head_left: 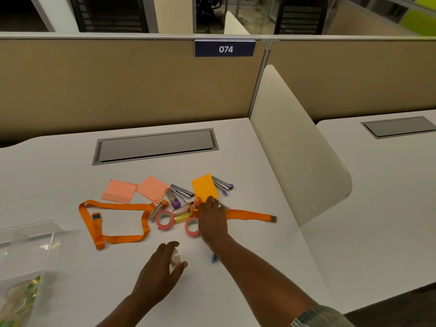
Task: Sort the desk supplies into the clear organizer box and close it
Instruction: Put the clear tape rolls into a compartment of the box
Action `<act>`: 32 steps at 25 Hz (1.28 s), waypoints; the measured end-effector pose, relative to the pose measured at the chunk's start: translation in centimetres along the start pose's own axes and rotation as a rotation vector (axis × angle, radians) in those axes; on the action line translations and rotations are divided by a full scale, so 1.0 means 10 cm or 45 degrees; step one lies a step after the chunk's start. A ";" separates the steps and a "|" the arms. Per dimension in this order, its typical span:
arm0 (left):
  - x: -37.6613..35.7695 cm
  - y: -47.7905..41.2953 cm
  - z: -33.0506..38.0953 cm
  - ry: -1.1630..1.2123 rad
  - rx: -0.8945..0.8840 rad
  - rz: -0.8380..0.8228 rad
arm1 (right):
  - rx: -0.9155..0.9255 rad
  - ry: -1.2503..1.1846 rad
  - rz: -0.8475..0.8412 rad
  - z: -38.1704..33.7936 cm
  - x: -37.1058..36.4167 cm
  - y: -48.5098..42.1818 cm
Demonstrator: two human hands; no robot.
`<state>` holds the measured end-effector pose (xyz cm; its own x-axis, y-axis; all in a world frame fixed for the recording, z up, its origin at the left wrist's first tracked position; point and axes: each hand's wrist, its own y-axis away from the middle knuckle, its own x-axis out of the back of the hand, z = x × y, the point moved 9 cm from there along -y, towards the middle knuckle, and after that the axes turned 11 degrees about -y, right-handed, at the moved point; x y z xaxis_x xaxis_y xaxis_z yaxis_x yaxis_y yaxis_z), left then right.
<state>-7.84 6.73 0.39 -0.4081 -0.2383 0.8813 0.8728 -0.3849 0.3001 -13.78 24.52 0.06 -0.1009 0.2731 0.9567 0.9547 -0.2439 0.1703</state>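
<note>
The left hand [160, 270] is low over the white worktop [236, 161], at six o'clock of the heap of supplies. Its grip is clamped on a clear roll of adhesive tape [175, 257], thumb on one side and fingers curled over the other. That hold by the rim looks suited to carrying the roll toward the clear plastic organizer box [50, 234]. The box stands open at eight o'clock, against the left edge of the view, with a few pale tape rolls [17, 299] already in its bottom (like with like, I judge).

The right hand [212, 219] reaches past to the middle of the heap, fingers down among a bunched orange fabric lanyard [250, 214] whose strap runs out toward three o'clock. I cannot tell whether its grip has closed on anything, because the fingertips are lost in the clutter.

Much is not yet sorted:
- Two pink tape rolls [165, 219] lie just left of the right hand.
- A second orange lanyard [113, 220] is looped out at nine o'clock.
- Two salmon sticky-note pads [119, 191] lie at eleven o'clock.
- A bright orange pad [204, 186] lies at twelve o'clock.
- Two silver staplers with purple ends [180, 191] flank that pad.
- A small blue object [213, 258] peeks from under the right forearm at five o'clock.

With this much left on the worktop, closing the box looks a long way off.
</note>
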 end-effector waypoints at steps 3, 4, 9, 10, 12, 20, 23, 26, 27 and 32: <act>0.01 0.03 0.00 0.017 -0.008 0.007 | 0.165 -0.112 0.057 -0.12 -0.02 0.09; 0.00 0.04 0.00 0.016 -0.006 0.008 | 0.204 -0.124 0.039 -0.14 -0.04 0.12; -0.03 0.11 -0.04 0.038 -0.020 0.035 | 0.194 -0.232 -0.027 -0.28 -0.14 0.42; -0.04 0.11 -0.05 0.042 -0.019 0.036 | 0.183 -0.272 -0.046 -0.34 -0.19 0.49; -0.06 0.12 -0.09 0.046 -0.015 0.041 | 0.164 -0.335 -0.082 -0.47 -0.27 0.61; 0.01 0.20 -0.36 0.084 0.071 0.079 | 0.229 -0.452 0.037 -0.58 -0.21 0.73; 0.17 0.25 -0.46 0.094 0.098 0.130 | 0.143 -0.389 0.206 -0.53 -0.05 0.88; 0.35 0.32 -0.64 0.110 0.111 0.204 | 0.278 -0.379 0.117 -0.89 -0.28 1.08; 0.41 0.35 -0.73 0.106 0.117 0.235 | 0.344 -0.409 0.044 -1.06 -0.40 1.14; 0.80 0.69 -1.36 -0.039 0.139 0.479 | 0.566 -0.319 -0.226 -1.79 -0.88 1.28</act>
<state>-8.67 -9.96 4.57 -0.0479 -0.3176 0.9470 0.9839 -0.1783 -0.0101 -5.65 2.31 -1.97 -0.2535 0.5011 0.8274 0.9609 0.2289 0.1558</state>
